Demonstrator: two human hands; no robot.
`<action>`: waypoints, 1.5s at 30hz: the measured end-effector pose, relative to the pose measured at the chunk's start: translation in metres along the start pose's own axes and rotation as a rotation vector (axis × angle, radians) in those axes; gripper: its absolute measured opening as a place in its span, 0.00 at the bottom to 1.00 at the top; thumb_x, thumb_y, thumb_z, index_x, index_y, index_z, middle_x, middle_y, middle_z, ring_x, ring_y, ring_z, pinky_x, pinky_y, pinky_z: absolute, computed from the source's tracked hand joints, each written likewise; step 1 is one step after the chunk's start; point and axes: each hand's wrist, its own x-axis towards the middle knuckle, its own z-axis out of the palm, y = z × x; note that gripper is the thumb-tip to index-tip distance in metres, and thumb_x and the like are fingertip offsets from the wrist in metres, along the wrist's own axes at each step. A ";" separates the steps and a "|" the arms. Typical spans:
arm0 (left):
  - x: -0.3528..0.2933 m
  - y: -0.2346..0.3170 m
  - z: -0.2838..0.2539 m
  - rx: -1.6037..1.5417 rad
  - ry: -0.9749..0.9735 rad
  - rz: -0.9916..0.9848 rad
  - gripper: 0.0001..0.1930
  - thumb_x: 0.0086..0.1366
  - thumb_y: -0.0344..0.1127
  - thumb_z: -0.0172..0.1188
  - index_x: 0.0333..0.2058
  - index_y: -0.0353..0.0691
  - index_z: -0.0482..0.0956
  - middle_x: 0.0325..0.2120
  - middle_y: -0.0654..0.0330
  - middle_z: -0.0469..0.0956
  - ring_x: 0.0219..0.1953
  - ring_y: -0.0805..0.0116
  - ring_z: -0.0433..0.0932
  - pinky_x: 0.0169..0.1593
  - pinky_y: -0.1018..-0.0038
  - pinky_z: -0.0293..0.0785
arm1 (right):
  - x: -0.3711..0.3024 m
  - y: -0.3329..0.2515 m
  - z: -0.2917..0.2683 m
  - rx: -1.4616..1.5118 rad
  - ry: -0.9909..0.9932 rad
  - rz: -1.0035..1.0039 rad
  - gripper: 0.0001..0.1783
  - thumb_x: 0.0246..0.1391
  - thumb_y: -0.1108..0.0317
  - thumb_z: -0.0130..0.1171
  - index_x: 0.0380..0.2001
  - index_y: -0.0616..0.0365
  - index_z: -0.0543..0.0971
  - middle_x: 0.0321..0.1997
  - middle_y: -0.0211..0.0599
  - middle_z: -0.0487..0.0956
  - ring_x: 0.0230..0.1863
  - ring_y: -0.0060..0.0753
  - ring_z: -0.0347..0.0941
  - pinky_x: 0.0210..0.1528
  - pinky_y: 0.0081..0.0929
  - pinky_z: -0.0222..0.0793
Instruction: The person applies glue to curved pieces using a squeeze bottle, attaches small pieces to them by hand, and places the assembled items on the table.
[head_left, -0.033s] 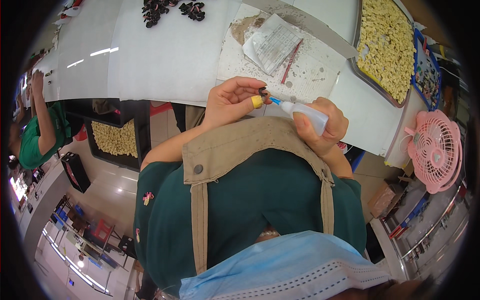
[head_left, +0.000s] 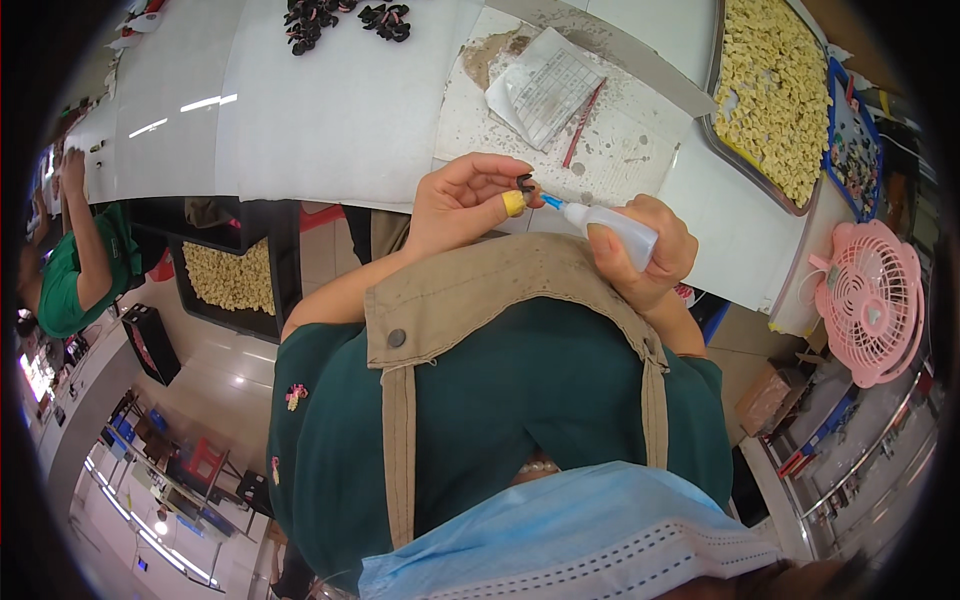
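Observation:
My left hand (head_left: 465,203), with yellow tape round the thumb, pinches a small dark piece (head_left: 524,182) between its fingertips; its exact kind is too small to tell. In my right hand (head_left: 650,245) is a translucent white squeeze bottle (head_left: 618,232) with a blue nozzle tip (head_left: 551,201). That tip points left and sits right at the dark piece; whether it touches cannot be told. Both hands are held above the near edge of the white table (head_left: 330,130), close to my apron (head_left: 500,275).
Stained cardboard (head_left: 625,140) holds a printed sheet (head_left: 545,88) and a red pen-like stick (head_left: 583,122). Black-and-pink pieces (head_left: 312,22) lie farther back. At right stand a tray of pale yellow pieces (head_left: 770,100), a blue tray (head_left: 853,150) and a pink fan (head_left: 872,300). A co-worker (head_left: 85,260) is at left.

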 end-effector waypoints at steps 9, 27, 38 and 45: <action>0.000 0.000 -0.002 -0.032 0.000 -0.009 0.15 0.56 0.17 0.53 0.43 0.29 0.70 0.36 0.53 0.75 0.40 0.66 0.77 0.47 0.73 0.73 | 0.000 0.006 -0.004 -0.013 0.031 0.024 0.10 0.38 0.71 0.65 0.23 0.60 0.73 0.15 0.33 0.71 0.14 0.22 0.63 0.16 0.18 0.58; 0.006 0.012 -0.014 -0.255 -0.077 -0.300 0.15 0.54 0.25 0.60 0.42 0.35 0.72 0.32 0.56 0.78 0.36 0.67 0.78 0.35 0.80 0.72 | 0.065 0.082 -0.089 -0.707 0.287 0.280 0.13 0.48 0.61 0.58 0.33 0.60 0.76 0.27 0.36 0.77 0.29 0.31 0.72 0.34 0.26 0.67; 0.005 0.011 -0.005 -0.195 -0.040 -0.307 0.15 0.55 0.25 0.59 0.42 0.34 0.72 0.34 0.55 0.78 0.37 0.66 0.78 0.35 0.79 0.73 | 0.077 0.101 -0.103 -0.701 0.140 0.076 0.09 0.49 0.68 0.57 0.34 0.60 0.77 0.34 0.37 0.74 0.30 0.29 0.71 0.34 0.22 0.68; 0.011 0.016 0.003 -0.250 0.020 -0.369 0.15 0.55 0.25 0.59 0.42 0.37 0.73 0.34 0.54 0.77 0.36 0.67 0.78 0.36 0.80 0.75 | 0.039 0.024 -0.028 -0.115 -0.253 -0.126 0.18 0.37 0.83 0.61 0.37 0.61 0.76 0.34 0.38 0.77 0.37 0.33 0.72 0.38 0.24 0.68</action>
